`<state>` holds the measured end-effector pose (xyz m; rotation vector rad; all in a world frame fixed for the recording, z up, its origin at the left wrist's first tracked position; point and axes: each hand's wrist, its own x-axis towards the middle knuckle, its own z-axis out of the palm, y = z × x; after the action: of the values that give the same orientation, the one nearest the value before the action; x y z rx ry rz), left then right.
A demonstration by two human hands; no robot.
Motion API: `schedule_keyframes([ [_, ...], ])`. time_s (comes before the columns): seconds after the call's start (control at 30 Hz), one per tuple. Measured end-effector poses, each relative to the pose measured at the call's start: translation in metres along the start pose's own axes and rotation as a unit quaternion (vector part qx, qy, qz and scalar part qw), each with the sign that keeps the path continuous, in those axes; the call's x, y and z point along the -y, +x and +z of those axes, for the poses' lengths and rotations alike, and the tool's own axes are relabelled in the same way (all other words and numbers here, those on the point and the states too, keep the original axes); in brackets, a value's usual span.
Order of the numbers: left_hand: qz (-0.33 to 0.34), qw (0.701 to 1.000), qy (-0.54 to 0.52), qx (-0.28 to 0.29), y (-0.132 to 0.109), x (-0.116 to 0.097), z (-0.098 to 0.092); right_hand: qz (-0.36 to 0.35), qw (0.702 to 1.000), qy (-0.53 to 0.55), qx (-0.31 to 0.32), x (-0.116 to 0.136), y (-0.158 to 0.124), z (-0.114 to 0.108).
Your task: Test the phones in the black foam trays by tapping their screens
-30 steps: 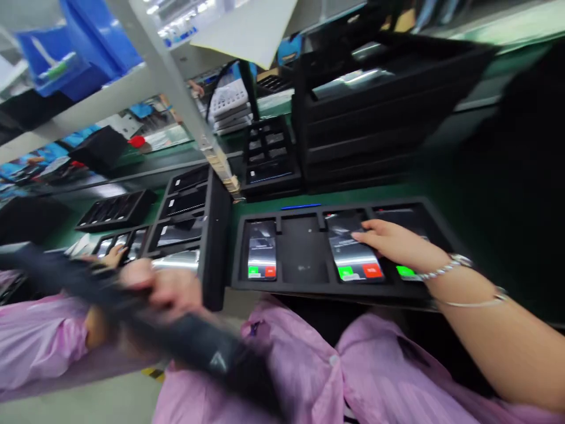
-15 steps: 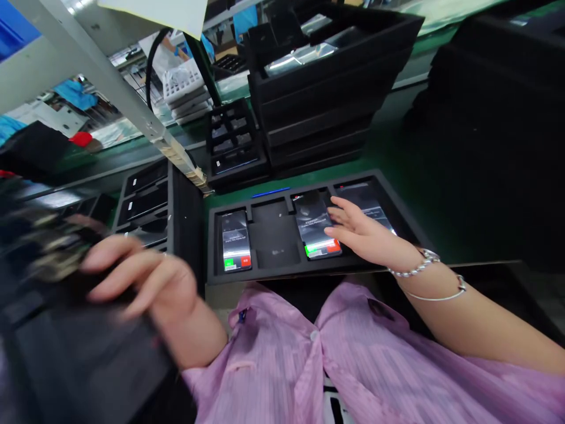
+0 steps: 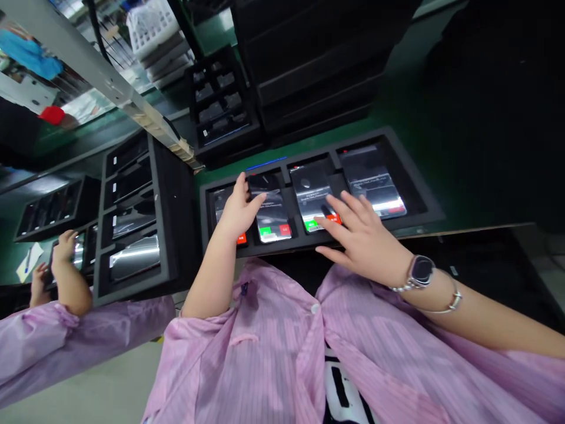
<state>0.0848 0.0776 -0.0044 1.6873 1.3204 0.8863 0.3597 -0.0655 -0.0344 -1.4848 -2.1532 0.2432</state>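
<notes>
A black foam tray [image 3: 417,179] lies crosswise in front of me, with smartphones in its slots. My left hand [image 3: 236,209] is over its left part, fingers extended and thumb apart, holding nothing. The hand partly covers the leftmost smartphone [image 3: 220,203], while its thumb reaches over the edge of the second smartphone [image 3: 272,209]. My right hand [image 3: 364,238] has its fingers spread at the lower end of the third smartphone [image 3: 311,191]. That screen shows a green and a red button; a fingertip appears to touch near them. A fourth smartphone [image 3: 371,179] lies in the right slot.
A stack of black trays [image 3: 154,229] holding phones stands at left. Behind are another tray [image 3: 220,112] and a tall dark stack [image 3: 309,70]. A blue pen [image 3: 266,164] lies behind my tray. A metal post [image 3: 128,97] slants nearby. A co-worker's hands [image 3: 64,250] are far left.
My left hand has come from the far left to the tray, and the second slot now holds a smartphone. My right hand has shifted slightly downward relative to the tray. The view has tilted down.
</notes>
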Motion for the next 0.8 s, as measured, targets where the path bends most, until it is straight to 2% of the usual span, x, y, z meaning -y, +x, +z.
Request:
schedule_keyframes([
  [0.07, 0.080, 0.988, 0.127, 0.027, -0.030, -0.005, -0.008, 0.019, 0.999, -0.020, -0.031, -0.010, -0.011, -0.012],
  [0.13, 0.170, 0.949, 0.264, 0.033, -0.064, -0.007, -0.017, 0.046, 0.995, -0.065, -0.058, -0.021, -0.026, -0.023],
  [0.2, 0.213, 0.912, 0.349, 0.017, -0.095, -0.004, -0.019, 0.072, 0.991, -0.107, -0.046, -0.030, -0.040, -0.029],
  [0.3, 0.195, 0.890, 0.412, 0.014, -0.121, 0.006, -0.012, 0.080, 0.988, -0.126, -0.030, -0.035, -0.049, -0.030],
  [0.4, 0.191, 0.889, 0.417, 0.007, -0.127, 0.010, -0.007, 0.066, 0.989, -0.107, -0.071, -0.030, -0.042, -0.029],
  [0.47, 0.212, 0.894, 0.394, -0.027, -0.129, 0.012, -0.014, 0.055, 0.991, -0.083, -0.089, -0.025, -0.033, -0.032],
  [0.57, 0.215, 0.895, 0.374, -0.115, -0.138, 0.018, -0.034, 0.077, 0.991, -0.049, -0.095, -0.019, -0.021, -0.037],
  [0.6, 0.196, 0.894, 0.380, -0.134, -0.143, 0.021, -0.041, 0.096, 0.990, -0.043, -0.093, -0.017, -0.018, -0.038],
  [0.67, 0.135, 0.894, 0.407, -0.130, -0.152, 0.030, -0.052, 0.127, 0.988, -0.038, -0.085, -0.016, -0.015, -0.038],
  [0.73, 0.079, 0.893, 0.431, -0.106, -0.158, 0.037, -0.058, 0.127, 0.988, -0.038, -0.081, -0.017, -0.014, -0.035],
  [0.8, 0.058, 0.887, 0.445, -0.103, -0.161, 0.037, -0.060, 0.109, 0.990, -0.041, -0.080, -0.019, -0.013, -0.033],
])
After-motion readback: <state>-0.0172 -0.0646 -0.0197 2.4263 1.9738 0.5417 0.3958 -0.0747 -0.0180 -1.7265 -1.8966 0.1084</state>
